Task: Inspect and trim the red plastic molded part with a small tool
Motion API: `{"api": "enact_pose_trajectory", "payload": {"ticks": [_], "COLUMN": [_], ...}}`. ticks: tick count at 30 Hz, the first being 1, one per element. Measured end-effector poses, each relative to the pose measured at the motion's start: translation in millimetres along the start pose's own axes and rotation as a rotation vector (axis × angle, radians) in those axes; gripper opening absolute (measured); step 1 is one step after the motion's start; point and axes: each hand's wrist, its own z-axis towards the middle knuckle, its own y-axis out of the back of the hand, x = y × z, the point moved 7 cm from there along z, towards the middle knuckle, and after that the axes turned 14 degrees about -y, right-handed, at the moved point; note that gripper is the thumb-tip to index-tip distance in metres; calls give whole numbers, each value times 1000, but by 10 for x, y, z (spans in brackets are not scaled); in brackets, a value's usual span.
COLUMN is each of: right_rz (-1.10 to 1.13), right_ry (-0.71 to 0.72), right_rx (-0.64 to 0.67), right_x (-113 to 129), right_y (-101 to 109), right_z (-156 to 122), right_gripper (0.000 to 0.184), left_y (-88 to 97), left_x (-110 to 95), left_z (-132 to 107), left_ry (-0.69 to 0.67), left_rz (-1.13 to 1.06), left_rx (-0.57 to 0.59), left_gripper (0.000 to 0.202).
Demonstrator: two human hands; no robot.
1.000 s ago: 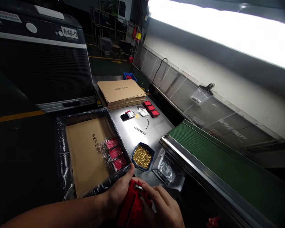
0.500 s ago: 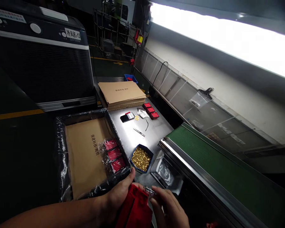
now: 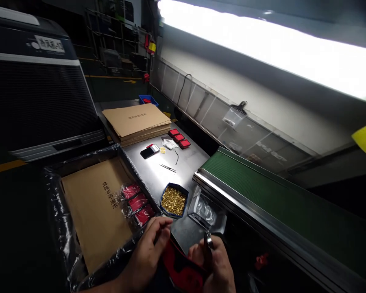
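Red fabric piece [image 3: 183, 270] sits at the bench's near edge, pinched by the left hand [image 3: 149, 248], whose fingers have curled over its top. The right hand [image 3: 215, 264] has drawn back from it, now gripping a small metal tool [image 3: 208, 244] upright beside it.

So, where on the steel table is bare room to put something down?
Bare steel lies between the tweezers and the tray of gold parts, and just ahead of the right hand. It is crowded around the phone and red pieces.
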Motion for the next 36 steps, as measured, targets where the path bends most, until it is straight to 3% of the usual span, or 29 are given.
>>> {"api": "enact_pose_trajectory", "payload": {"ticks": [1, 3, 5, 7, 10, 13, 15, 19, 22, 28, 32, 36], "right_rz": [55, 70, 21, -34, -89, -110, -92, -148, -207, -6, 121, 208], "right_ry": [-91, -177, -176, -152, -55, 33, -14, -85, -53, -199, -194, -271], "right_rx": [-19, -12, 21, 35, -89, -168, -190, -239, -203, -143, 52, -10], "right_x": [-32, -68, -79, -84, -20, 64, 34, -56, -49, -65, -216, -569], "right_y": [0, 5, 30, 57, 101, 62, 69, 198, 229, 193, 159, 291], "right_z": [30, 69, 92, 102, 90, 75, 99, 163, 195, 214, 277, 344], "right_gripper": [41, 41, 40, 40, 39, 39, 39, 40, 42, 45, 47, 50], "left_y": [-9, -82, -148, -182, -207, -169, -147, -171, -177, -142, -53, -2], "left_x": [-164, -389, -484, -482, -345, -210, -197, -325, -425, -473, -458, -341], "left_z": [-11, -71, -120, -131, -128, -127, -131, -128, -114, -94, -89, -109], "left_ry": [-143, -271, -255, -205, -105, -18, 8, -31, -126, -248, -160, -100], "left_rz": [96, 139, 124, 142, 131, 105, 136, 209, 244, 476, 390, 246], "left_rx": [95, 288, 411, 445, 416, 295, 246, 300, 363, 458, 297, 160], "left_gripper": [51, 52, 52, 50, 46, 45, 45, 53, 60, 54, 46, 47]}}
